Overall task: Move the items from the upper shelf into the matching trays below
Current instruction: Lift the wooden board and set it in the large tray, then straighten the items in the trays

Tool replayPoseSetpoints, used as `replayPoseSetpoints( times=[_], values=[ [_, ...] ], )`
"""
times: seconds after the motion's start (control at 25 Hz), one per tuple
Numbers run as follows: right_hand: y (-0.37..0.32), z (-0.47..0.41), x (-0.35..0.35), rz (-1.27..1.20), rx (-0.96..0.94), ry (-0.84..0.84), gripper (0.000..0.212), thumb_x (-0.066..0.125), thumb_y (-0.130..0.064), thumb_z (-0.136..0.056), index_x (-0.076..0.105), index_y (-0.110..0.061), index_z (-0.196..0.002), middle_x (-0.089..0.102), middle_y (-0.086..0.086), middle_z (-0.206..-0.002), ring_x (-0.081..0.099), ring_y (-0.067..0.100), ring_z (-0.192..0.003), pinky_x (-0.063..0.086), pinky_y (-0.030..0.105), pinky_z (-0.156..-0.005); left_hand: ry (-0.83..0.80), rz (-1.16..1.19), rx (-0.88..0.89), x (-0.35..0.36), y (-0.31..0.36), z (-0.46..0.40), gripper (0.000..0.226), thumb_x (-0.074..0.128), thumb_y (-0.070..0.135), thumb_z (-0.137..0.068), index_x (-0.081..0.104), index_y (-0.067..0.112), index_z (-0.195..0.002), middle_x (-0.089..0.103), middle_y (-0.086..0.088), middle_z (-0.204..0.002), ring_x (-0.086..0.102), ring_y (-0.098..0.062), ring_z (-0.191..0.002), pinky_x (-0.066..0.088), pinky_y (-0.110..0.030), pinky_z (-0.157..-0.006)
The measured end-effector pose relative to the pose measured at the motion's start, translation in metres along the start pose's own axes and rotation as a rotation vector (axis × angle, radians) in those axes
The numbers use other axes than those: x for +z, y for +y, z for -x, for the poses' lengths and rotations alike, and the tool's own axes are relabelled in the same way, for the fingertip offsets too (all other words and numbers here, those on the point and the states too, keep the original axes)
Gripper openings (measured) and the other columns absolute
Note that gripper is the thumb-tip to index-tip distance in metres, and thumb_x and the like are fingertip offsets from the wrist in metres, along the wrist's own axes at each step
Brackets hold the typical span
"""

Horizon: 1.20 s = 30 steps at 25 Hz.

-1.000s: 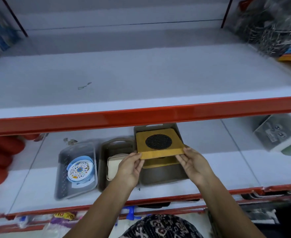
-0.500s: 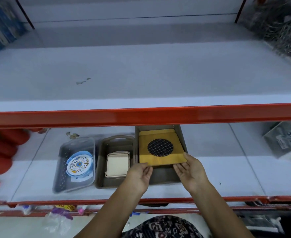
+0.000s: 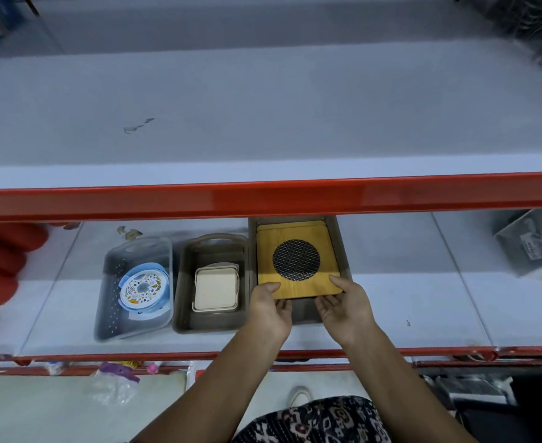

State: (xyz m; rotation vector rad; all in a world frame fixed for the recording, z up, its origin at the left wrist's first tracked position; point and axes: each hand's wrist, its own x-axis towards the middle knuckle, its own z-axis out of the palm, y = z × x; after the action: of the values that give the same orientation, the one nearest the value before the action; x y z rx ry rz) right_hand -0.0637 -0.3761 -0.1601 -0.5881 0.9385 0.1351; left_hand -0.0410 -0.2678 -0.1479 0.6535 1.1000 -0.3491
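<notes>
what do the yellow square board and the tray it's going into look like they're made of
The yellow square board looks like wood or bamboo: faint grain lines, matte golden surface. Its dark round insert shows a woven or mesh pattern; the material is unclear. The brown tray looks like moulded plastic, with smooth, slightly translucent walls and rounded corners.

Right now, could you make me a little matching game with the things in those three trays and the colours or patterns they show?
Things:
1. round lidded container
2. square box
3. wooden board

Looks:
A. yellow with a dark mesh circle
B. plain cream
C. blue rim, flowered lid

Pairs: 1-C, 2-B, 3-A. The left hand and right hand grip the board's near edge.
</notes>
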Motion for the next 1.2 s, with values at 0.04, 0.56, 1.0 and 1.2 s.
replayPoseSetpoints(
  times=[0.04, 0.56, 1.0, 1.2],
  values=[
    [0.0, -0.002, -0.001, 0.013, 0.003, 0.002, 0.043, 0.056, -0.012, -0.089, 0.048, -0.006, -0.131, 0.06, 0.014, -0.111, 0.055, 0.025, -0.11, 0.043, 0.032, -0.096, -0.006, -0.002, 0.0, 0.001, 0.0, -0.001, 0.032, 0.048, -0.003, -0.089, 0.049, 0.004, -0.12, 0.046, -0.014, -0.122, 0.044, -0.025, -0.116, 0.035, -0.032, -0.108],
    [0.003, 0.003, 0.001, 0.096, -0.03, 0.017, 0.046, 0.052, -0.01, -0.092, 0.043, -0.003, -0.136, 0.048, 0.018, -0.14, 0.043, 0.028, -0.132, 0.031, 0.036, -0.114, -0.143, -0.219, -0.003, -0.012, 0.02, 0.004, 0.032, 0.043, -0.006, -0.09, 0.051, -0.004, -0.121, 0.053, -0.017, -0.108, 0.048, -0.027, -0.118, 0.035, -0.034, -0.109],
    [0.102, 0.027, 0.068, 0.338, 0.144, -0.25, 0.048, 0.05, -0.021, -0.095, 0.042, -0.003, -0.139, 0.043, 0.016, -0.146, 0.039, 0.027, -0.136, 0.029, 0.035, -0.114, -0.061, -0.342, 0.282, -0.099, 0.098, 0.012, 0.022, 0.039, 0.018, -0.097, 0.059, 0.014, -0.088, 0.075, 0.001, -0.074, 0.063, -0.011, -0.078, 0.048, -0.016, -0.069],
    [0.122, 0.016, 0.082, 0.389, 0.125, -0.223, 0.052, 0.047, -0.022, -0.096, 0.037, -0.004, -0.143, 0.036, 0.017, -0.152, 0.031, 0.028, -0.142, 0.02, 0.038, -0.12, -0.181, -0.319, 0.198, -0.101, 0.109, 0.018, 0.028, 0.035, 0.028, -0.1, 0.058, 0.013, -0.095, 0.071, -0.004, -0.079, 0.057, -0.017, -0.086, 0.044, -0.024, -0.075]
  ],
)
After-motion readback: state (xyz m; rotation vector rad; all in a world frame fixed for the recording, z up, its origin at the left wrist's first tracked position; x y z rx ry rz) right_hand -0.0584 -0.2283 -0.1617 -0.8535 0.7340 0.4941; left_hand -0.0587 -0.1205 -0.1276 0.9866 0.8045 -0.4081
